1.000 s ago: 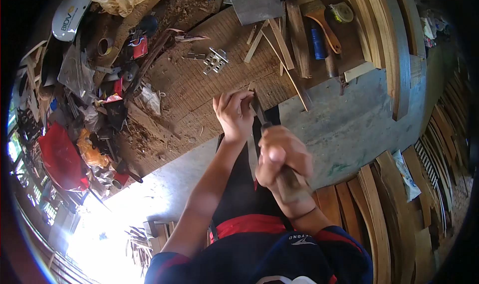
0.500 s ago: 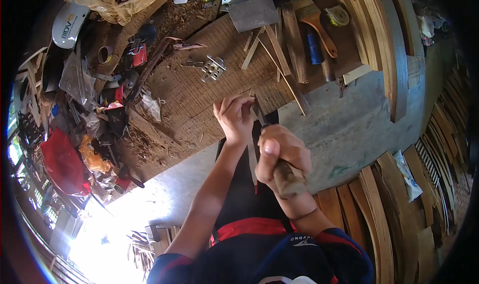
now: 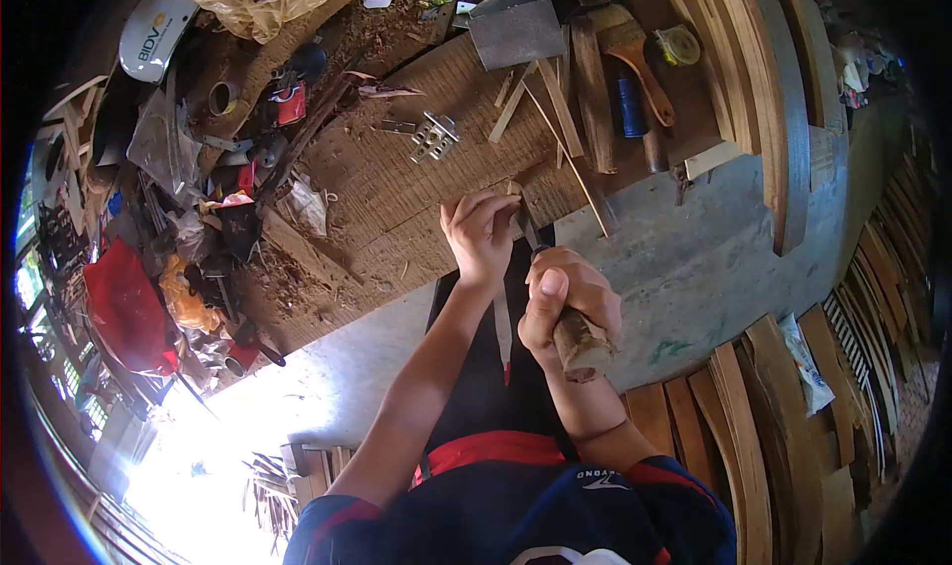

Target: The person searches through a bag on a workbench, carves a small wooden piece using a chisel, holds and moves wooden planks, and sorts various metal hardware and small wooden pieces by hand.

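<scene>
— What is taking up the most room?
— The desk (image 3: pixel 392 203) is, spreading across the upper left and middle of the frame.
— And after that?
— Curved boards (image 3: pixel 778 138) are lining the upper right, and planks (image 3: pixel 742 436) are lying side by side at the lower right.
— What is showing red on the left?
— A bag (image 3: pixel 124 312), which is slumping near the left edge of the frame.
— Where is the tool (image 3: pixel 578 345) lying?
— It is slanting just right of centre, its wooden handle pointing to the lower right and its narrow blade reaching up to the desk's near edge.
— How are the hands doing?
— The right grip (image 3: pixel 572 297) is wrapping tightly around the handle. The left grip (image 3: pixel 483 233) is bending its fingers beside the blade's tip; I'm not managing to tell whether it is pinching anything.
— Anything smaller?
— A grey plate (image 3: pixel 516 34) is lying at top centre, a brush (image 3: pixel 647 81) is resting to its right, a metal bracket (image 3: pixel 433 136) is sitting above the left grip, and a tape (image 3: pixel 679 45) is lying beside the brush.
</scene>
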### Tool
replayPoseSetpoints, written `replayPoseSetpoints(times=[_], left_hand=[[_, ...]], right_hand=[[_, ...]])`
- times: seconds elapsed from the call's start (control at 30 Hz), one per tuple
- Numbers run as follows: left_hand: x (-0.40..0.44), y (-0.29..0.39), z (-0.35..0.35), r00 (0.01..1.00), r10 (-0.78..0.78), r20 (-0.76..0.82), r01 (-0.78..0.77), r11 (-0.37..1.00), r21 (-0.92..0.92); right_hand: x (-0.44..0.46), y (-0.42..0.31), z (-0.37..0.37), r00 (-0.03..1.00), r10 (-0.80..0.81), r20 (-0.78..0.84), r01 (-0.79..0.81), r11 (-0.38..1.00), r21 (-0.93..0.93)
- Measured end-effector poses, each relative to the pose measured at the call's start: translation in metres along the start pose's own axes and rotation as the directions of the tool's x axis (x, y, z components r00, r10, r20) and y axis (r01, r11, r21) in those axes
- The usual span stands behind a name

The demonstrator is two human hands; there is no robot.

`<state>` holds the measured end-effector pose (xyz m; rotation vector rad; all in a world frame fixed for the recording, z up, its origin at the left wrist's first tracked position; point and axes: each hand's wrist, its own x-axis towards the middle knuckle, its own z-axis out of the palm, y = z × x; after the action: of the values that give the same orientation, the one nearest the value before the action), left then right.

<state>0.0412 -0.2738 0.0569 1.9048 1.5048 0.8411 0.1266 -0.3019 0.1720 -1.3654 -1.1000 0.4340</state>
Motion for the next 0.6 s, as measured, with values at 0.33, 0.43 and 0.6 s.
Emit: replayPoseSetpoints(times=[0.33, 0.43, 0.6], left_hand=[[-0.007, -0.031, -0.055, 0.985, -0.166, 0.037, 0.167, 0.986, 0.002], [-0.012, -0.044, -0.081, 0.971, -0.239, -0.004, 0.239, 0.969, 0.061], [-0.015, -0.051, -0.113, 0.961, -0.274, -0.04, 0.276, 0.951, 0.137]], right_hand=[[-0.009, 0.009, 0.002, 0.974, 0.114, -0.195, -0.105, 0.993, 0.059], [-0.01, 0.003, -0.002, 0.981, 0.135, -0.139, -0.158, 0.972, -0.175], [-0.012, 0.01, 0.006, 0.974, 0.106, -0.2, -0.108, 0.994, 0.001]])
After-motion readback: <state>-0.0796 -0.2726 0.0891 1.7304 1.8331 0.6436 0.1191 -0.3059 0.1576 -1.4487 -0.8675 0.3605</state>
